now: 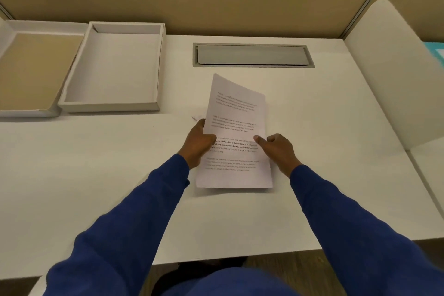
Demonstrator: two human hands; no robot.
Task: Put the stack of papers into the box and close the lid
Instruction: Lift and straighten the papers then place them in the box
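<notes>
hands: left hand (199, 142) and right hand (276, 149) clamped on side edges of stack of papers (236, 132) | papers: between hands, lifted off surface (312, 108) | handling: light, floppy, sheets may slip; grip both edges midway | box (72, 101): open, up-left of hands

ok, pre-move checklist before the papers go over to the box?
1. Left hand on the stack of papers: ok, gripping its left edge.
2. Right hand on the stack: ok, gripping its right edge.
3. Stack clear of the desk: cannot tell; far end is raised, near edge looks low.
4. Box open and empty: ok.
5. Lid out of the way: ok, lying left of the box, inside up.
6. Sheets squared up: cannot tell.
</notes>
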